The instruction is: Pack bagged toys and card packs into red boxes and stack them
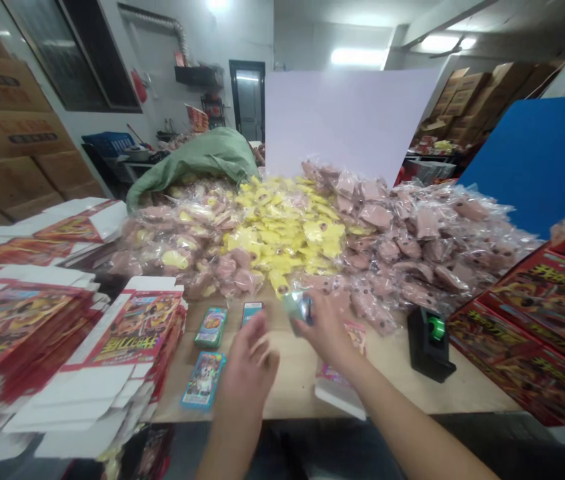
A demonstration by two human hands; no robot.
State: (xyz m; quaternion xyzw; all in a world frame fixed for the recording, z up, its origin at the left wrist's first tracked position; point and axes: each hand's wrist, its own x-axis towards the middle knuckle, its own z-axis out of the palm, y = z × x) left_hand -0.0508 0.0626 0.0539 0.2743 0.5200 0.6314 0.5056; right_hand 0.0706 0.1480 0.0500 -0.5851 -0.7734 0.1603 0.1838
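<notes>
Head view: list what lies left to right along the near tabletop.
Flat-packed red printed cartons → blue card pack → left hand → right hand holding a small teal packet → black tape dispenser → stacked red printed boxes

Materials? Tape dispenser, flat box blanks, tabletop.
The tape dispenser looks like matte black moulded plastic, from its smooth body. The box blanks seem glossy printed paperboard, with plain white flaps and crisp folds. The tabletop looks like pale wood or laminate; no clear grain shows.
</notes>
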